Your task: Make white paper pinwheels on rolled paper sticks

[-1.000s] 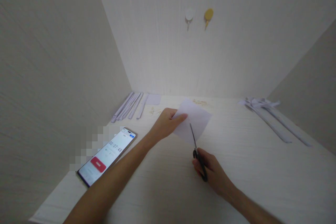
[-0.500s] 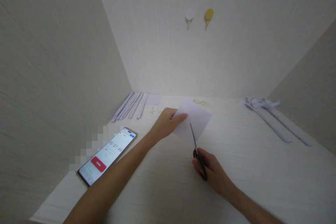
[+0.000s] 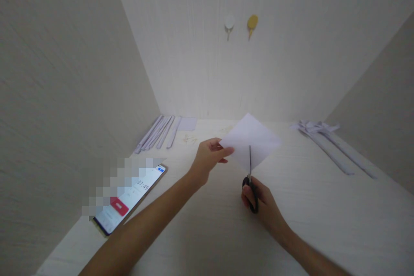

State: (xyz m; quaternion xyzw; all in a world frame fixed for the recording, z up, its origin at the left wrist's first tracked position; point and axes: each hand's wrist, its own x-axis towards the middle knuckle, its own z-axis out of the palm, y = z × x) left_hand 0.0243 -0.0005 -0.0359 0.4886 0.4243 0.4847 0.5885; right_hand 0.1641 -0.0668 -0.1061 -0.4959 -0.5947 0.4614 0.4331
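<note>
Raised and turned since before, the thin square paper sheet [image 3: 255, 140] is pinched by left hand [image 3: 208, 159]; right hand [image 3: 261, 202] grips black-handled scissors [image 3: 251, 183], blades in its lower corner.

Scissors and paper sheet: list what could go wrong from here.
1. The left hand pinches the paper sheet only at one corner, so the sheet, held in the air, may flop or twist and the cut may wander.
2. The scissors in the right hand point into the sheet, not far from the left fingertips; a slip sideways might nick them.
</note>
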